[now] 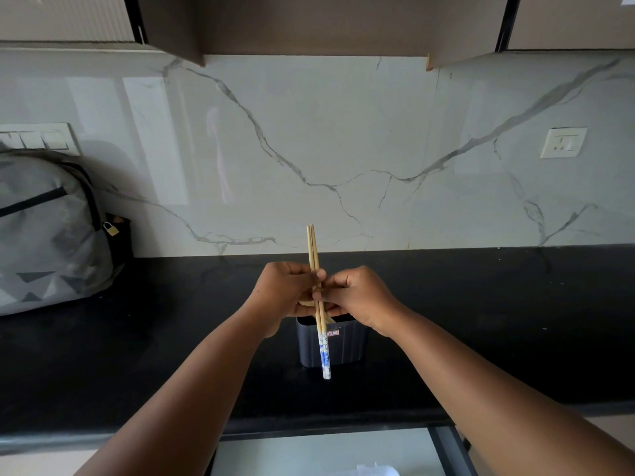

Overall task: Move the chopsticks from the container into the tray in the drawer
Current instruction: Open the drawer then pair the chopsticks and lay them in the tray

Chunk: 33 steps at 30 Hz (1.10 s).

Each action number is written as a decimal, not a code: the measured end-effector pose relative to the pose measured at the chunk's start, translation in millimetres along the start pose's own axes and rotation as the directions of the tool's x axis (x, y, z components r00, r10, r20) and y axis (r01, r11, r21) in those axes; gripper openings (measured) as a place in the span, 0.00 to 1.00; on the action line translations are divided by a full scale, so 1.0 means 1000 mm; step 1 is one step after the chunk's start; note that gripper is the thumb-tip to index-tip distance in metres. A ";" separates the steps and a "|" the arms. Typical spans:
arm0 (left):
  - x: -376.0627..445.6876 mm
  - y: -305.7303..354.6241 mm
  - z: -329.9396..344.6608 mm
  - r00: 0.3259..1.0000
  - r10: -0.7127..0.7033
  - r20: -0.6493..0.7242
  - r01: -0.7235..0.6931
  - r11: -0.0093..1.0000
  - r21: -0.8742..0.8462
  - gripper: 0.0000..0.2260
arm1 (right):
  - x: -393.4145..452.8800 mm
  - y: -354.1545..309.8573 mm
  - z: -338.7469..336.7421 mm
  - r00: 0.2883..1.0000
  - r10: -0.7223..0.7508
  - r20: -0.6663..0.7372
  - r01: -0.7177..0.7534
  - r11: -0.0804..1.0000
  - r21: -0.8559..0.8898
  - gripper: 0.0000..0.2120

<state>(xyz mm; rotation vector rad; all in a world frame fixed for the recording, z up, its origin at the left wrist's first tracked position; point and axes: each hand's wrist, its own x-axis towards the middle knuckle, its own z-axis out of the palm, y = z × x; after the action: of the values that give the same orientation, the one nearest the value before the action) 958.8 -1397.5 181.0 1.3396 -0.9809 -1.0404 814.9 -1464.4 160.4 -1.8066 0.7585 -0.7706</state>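
Note:
A pair of pale bamboo chopsticks (pixel 315 249) with blue-and-white patterned ends stands nearly upright, the patterned ends pointing down toward me. My left hand (pixel 281 290) and my right hand (pixel 357 293) both pinch the pair at mid-length, fingertips touching. Just below my hands a dark ribbed container (pixel 347 345) stands on the black counter (pixel 481 321); more pale sticks peek out at its rim behind my hands. At the bottom edge an open drawer (pixel 323 451) shows, with a white tray (pixel 374 470) barely visible inside.
A grey backpack (pixel 44 228) with a small padlock leans against the marble wall at the left. A switch panel (pixel 37 139) and a socket (pixel 563 143) are on the wall. Overhead cabinets (pixel 309 25) hang above the counter.

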 end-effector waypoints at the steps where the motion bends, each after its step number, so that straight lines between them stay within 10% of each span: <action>1: 0.000 0.000 0.000 1.000 -0.010 0.007 0.010 1.000 0.006 0.07 | 0.000 0.001 0.000 1.000 -0.005 -0.006 0.005 1.000 0.002 0.03; 19: 0.003 -0.011 -0.002 1.000 -0.023 -0.012 0.024 0.996 0.088 0.07 | -0.002 0.022 0.011 0.993 -0.105 -0.047 0.095 0.979 -0.178 0.04; 27: 0.004 -0.022 -0.001 0.995 0.053 0.080 -0.060 0.994 0.096 0.07 | -0.006 0.020 0.003 0.999 0.039 -0.015 -0.039 0.999 0.002 0.08; 33: -0.002 -0.069 -0.016 0.977 0.177 0.117 -0.206 0.922 0.327 0.14 | -0.019 0.049 0.006 0.997 0.079 0.019 -0.072 0.967 -0.244 0.01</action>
<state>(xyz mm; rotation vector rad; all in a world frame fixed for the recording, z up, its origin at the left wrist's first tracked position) 972.8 -1389.1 111.6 1.4476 -1.3744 -0.8088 800.8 -1461.8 109.2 -1.9894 0.9304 -0.6210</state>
